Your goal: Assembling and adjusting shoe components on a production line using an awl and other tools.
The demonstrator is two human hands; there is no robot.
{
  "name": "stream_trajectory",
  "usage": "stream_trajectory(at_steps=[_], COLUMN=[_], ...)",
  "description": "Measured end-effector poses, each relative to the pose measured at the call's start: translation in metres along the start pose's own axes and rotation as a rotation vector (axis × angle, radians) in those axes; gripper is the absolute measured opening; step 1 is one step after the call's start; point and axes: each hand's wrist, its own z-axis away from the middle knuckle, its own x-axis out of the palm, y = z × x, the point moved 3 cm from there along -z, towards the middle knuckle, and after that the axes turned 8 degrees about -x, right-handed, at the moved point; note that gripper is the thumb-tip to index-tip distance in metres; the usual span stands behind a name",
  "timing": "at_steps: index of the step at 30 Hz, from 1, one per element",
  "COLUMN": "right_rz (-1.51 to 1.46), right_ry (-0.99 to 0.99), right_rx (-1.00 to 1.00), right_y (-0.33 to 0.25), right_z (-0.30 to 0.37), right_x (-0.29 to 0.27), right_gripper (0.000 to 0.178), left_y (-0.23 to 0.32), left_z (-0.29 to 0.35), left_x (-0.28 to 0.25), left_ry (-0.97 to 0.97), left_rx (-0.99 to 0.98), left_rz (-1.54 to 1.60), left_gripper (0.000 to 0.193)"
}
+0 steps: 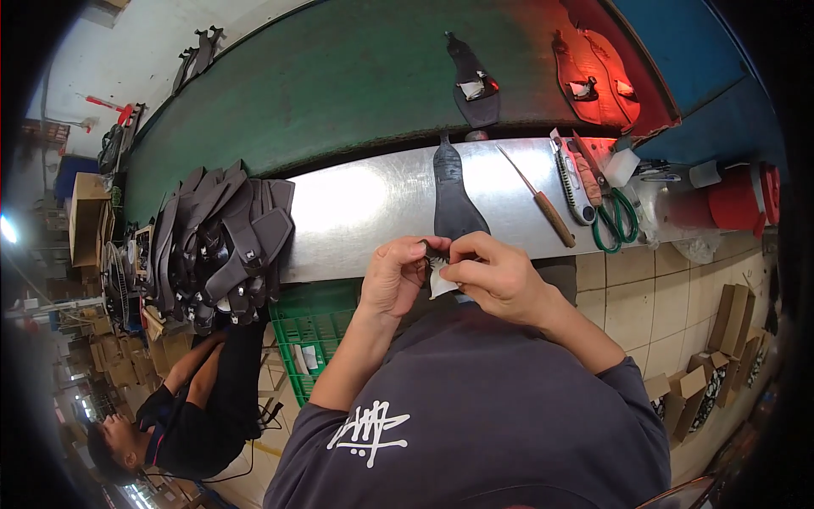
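Close to my body, above the bench's near edge, both hands are closed around a small dark piece with a white, paper-like flap point(443, 285). My left hand point(392, 278) pinches the dark part between thumb and fingers. The fingertips of my right hand point(498, 278) grip it from the other side, against the white flap. A long dark leather-like piece point(455, 191), narrow at the far end and wide near me, lies on the metal bench point(356, 208) just beyond my hands. My fingers hide whether it joins the part I hold.
To the right lie an awl point(543, 204), a box cutter point(574, 182) and green-handled scissors point(616, 222). A pile of dark pieces point(225, 237) covers the bench's left end. Similar pieces point(475, 85) rest on the green belt point(339, 93). A green crate point(309, 327) and another person point(203, 407) are at left.
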Motion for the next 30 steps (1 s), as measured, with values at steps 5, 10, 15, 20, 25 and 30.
stream_trajectory(at_steps=[5, 10, 15, 20, 25, 30], right_rz=[-0.478, -0.028, 0.657, 0.561, 0.032, -0.824], right_ry=[0.142, 0.113, -0.147, -0.243, -0.056, 0.205], right_rx=[0.341, 0.624, 0.69, 0.784, 0.618, 0.7], right_y=[0.008, 0.083, 0.104, 0.115, 0.128, 0.076], right_z=[-0.01, -0.005, -0.024, -0.035, -0.024, -0.016], right_x=[-0.007, 0.004, 0.029, 0.025, 0.018, -0.005], right_gripper=[0.033, 0.026, 0.053, 0.049, 0.028, 0.025], left_y=[0.004, 0.009, 0.016, 0.019, 0.017, 0.018], left_z=[0.001, 0.003, 0.006, 0.012, 0.016, 0.028], left_x=[-0.009, -0.013, -0.007, -0.012, -0.012, -0.015], left_ry=[0.063, 0.131, 0.179, 0.103, 0.111, 0.053], left_rx=[0.059, 0.11, 0.129, 0.159, 0.196, 0.242], left_rz=[0.051, 0.038, 0.061, -0.016, -0.039, -0.011], left_gripper=[0.026, 0.027, 0.027, 0.031, 0.032, 0.032])
